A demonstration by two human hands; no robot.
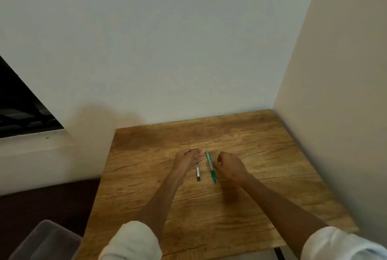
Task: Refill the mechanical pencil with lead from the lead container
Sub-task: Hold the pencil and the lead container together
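Observation:
A green mechanical pencil (pixel 210 165) lies on the wooden table (pixel 261 155), its tip pointing toward me. My right hand (pixel 230 168) is curled at the pencil's right side, with fingertips pinching its middle. A small narrow lead container (pixel 198 174), silver-white with a dark near end, lies just left of the pencil and parallel to it. My left hand (pixel 188 161) reaches in from the left with its fingertips closed over the container's far end, which they hide. Both objects still rest on the tabletop.
The table sits in a corner, with a white wall behind and a beige wall close on the right. Its left edge drops to a dark floor. A translucent grey bin (pixel 45 241) stands at the lower left. A dark window opening (pixel 18 109) is at the far left.

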